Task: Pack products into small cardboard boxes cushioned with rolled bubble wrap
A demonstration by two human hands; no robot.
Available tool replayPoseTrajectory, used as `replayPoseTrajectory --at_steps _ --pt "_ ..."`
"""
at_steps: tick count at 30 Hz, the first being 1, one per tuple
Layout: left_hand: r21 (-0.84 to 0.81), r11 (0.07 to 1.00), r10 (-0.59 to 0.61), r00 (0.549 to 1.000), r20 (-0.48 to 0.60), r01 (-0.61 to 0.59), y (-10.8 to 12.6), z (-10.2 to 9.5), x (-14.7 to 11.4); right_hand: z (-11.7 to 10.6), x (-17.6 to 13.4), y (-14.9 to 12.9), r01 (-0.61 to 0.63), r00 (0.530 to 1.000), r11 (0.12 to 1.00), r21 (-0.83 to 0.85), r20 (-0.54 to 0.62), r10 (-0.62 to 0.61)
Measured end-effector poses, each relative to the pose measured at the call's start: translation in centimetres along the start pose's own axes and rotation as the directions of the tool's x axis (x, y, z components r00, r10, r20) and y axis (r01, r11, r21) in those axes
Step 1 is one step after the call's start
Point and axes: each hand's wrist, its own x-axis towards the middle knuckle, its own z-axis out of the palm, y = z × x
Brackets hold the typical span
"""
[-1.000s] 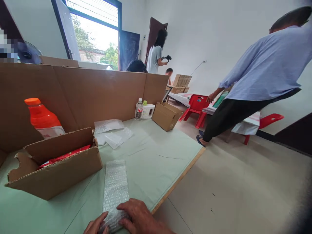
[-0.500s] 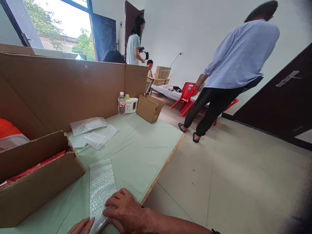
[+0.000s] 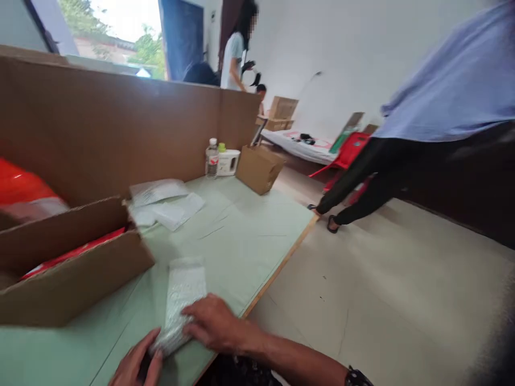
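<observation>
1. Wrap (image 3: 186,284): bubble strip, lying on the green surface (image 3: 245,230).
2. Left hand (image 3: 137,359): thumb and fingers closed about the wrap's near end.
3. Right hand (image 3: 213,324): fingers touching the wrap's right edge; cannot tell whether they pinch it.
4. Box (image 3: 100,279): open, left of wrap, red packet (image 3: 76,254) inside.
5. Sheets (image 3: 177,210): overlapping, beyond wrap.
6. Bottle (image 3: 212,161), jug (image 3: 228,163): upright, farther back.

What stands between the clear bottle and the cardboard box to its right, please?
In the head view, a green-capped white jug stands between the bottle and the box.
</observation>
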Motion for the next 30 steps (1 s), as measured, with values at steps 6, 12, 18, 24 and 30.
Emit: replayPoseTrajectory --at_steps 6,12,18,24,30 --pt "-0.116 0.982 -0.135 0.982 0.129 0.15 3.8 -1.9 2.3 0.0 -0.6 1.0 -0.003 0.995 0.979 0.205 -0.099 0.023" --pt "-0.211 0.971 -0.071 0.977 0.201 0.114 5.2 -2.6 3.1 -0.9 -0.8 1.2 -0.009 0.998 0.959 0.283 -0.061 0.027" --pt "-0.222 0.959 -0.105 0.948 0.299 0.176 5.4 -2.3 3.7 -1.5 -0.5 2.2 -0.073 0.997 0.951 0.3 0.007 0.074" --pt "-0.169 0.957 -0.165 0.923 0.348 0.235 5.8 -1.5 4.5 -2.2 -0.2 2.1 -0.137 0.991 0.928 0.346 0.049 0.127" --pt "-0.045 0.989 -0.12 0.947 0.298 0.139 4.4 -0.7 3.9 -1.8 -0.3 1.8 -0.203 0.979 0.95 0.239 0.06 0.194"
